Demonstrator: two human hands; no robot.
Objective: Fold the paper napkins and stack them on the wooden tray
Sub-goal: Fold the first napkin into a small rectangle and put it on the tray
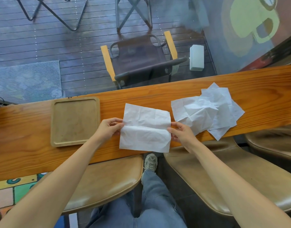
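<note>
A white paper napkin (145,127) lies spread on the wooden counter (34,158), creased across its middle with its near half hanging past the counter's front edge. My left hand (109,127) pinches its left edge at the crease. My right hand (180,133) pinches the right edge at the same height. The square wooden tray (75,121) sits to the left of the napkin with nothing on it. A loose pile of several crumpled white napkins (207,111) lies to the right on the counter.
Tan cushioned stools (107,183) stand under the counter's front edge on both sides of my legs. Behind the counter is a glass pane; a folding chair (138,61) and a white box (196,57) show through it.
</note>
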